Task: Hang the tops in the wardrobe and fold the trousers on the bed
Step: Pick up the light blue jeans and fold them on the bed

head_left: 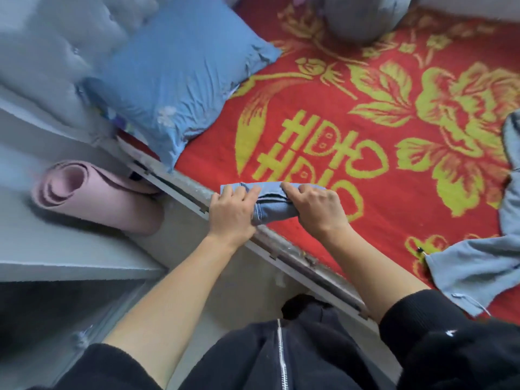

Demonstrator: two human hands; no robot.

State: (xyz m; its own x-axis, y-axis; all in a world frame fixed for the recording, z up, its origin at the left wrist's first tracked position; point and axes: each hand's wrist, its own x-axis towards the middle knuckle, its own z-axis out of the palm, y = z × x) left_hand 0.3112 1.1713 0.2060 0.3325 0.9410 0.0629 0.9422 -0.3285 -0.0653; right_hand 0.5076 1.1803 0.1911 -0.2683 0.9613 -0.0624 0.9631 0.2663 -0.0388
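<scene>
Together, the left hand and right hand grip the folded jeans, fingers curled, at the bed edge.

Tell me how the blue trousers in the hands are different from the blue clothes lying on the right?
The folded trousers are a small tight bundle; the loose garment lies spread and crumpled. The left hand and right hand grip the folded trousers; nothing touches the loose garment. Both are light blue.
</scene>
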